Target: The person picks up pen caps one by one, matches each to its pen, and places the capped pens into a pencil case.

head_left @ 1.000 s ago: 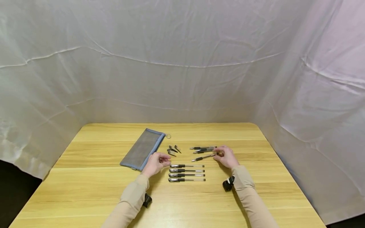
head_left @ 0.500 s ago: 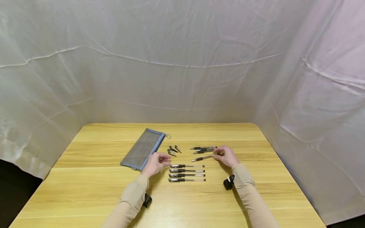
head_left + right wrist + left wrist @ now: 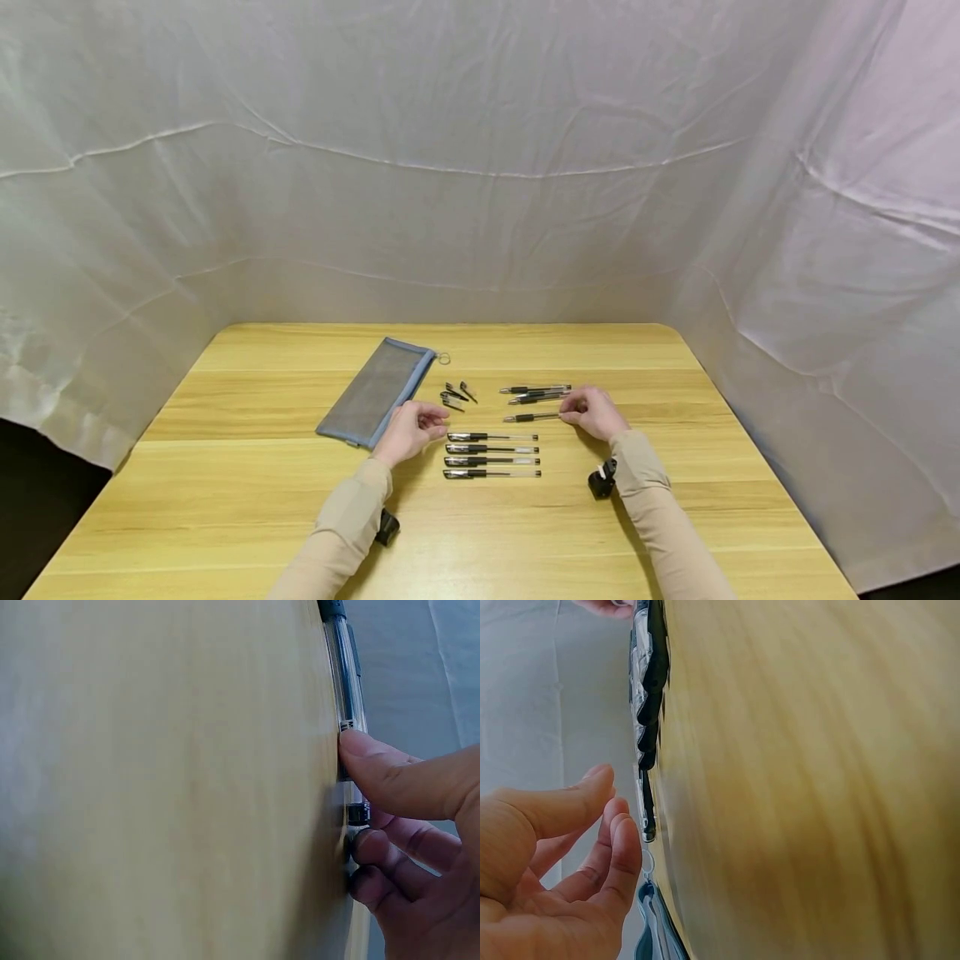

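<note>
My right hand (image 3: pixel 591 412) pinches the clear rear end of an uncapped gel pen (image 3: pixel 528 417) lying on the table. In the right wrist view, the thumb (image 3: pixel 375 761) rests along the barrel near its black end plug. Just beyond lie more uncapped pens (image 3: pixel 534 390) with black grips. My left hand (image 3: pixel 411 429) is idle, fingers loosely bent and holding nothing, beside the row of capped pens (image 3: pixel 491 461). Several black pen caps (image 3: pixel 453 395) lie loose behind it. In the left wrist view, a gap shows between the thumb (image 3: pixel 562 810) and the pens.
A grey mesh pouch (image 3: pixel 371 396) with blue edging and a zip ring (image 3: pixel 443 358) lies to the left, partly behind the left hand. Pale curtains (image 3: pixel 480 208) stand around the back and sides of the wooden table (image 3: pixel 247 492).
The pen under my right hand has swung from a slant to nearly level, parallel with the capped row. My left hand and the other pens stay where they were.
</note>
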`<state>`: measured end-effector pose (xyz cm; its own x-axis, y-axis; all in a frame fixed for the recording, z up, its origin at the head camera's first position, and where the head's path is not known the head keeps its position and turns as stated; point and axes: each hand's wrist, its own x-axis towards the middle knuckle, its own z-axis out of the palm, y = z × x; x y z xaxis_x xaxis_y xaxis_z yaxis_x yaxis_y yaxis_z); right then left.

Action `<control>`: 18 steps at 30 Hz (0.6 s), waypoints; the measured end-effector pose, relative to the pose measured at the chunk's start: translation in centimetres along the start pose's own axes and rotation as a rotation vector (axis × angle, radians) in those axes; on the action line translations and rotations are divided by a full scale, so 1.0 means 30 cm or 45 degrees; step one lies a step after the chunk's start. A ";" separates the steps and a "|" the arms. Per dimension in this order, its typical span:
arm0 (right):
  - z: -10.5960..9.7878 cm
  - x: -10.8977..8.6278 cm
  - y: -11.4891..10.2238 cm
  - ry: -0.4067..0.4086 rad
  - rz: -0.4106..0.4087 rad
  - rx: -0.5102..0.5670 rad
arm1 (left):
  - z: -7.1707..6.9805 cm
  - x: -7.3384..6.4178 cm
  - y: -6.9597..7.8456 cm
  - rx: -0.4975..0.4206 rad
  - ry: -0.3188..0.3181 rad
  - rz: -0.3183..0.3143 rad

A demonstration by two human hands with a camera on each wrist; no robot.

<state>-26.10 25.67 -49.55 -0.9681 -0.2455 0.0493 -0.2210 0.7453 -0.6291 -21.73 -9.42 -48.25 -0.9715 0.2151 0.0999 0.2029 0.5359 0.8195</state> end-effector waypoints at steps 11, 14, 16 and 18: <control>-0.004 -0.006 0.000 -0.031 -0.025 -0.003 | -0.001 0.000 -0.008 0.003 -0.004 0.021; -0.002 -0.011 -0.001 -0.028 -0.030 0.010 | 0.000 0.000 -0.008 -0.001 -0.007 0.020; 0.000 -0.015 0.000 -0.021 -0.044 0.007 | -0.001 -0.001 -0.007 -0.003 -0.008 0.013; 0.005 -0.019 -0.001 -0.008 -0.044 0.009 | -0.001 -0.002 -0.005 -0.008 -0.008 0.004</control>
<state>-25.54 25.70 -49.67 -0.9591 -0.2752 0.0665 -0.2538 0.7316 -0.6327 -21.71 -9.54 -48.37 -0.9701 0.2216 0.0989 0.2049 0.5300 0.8228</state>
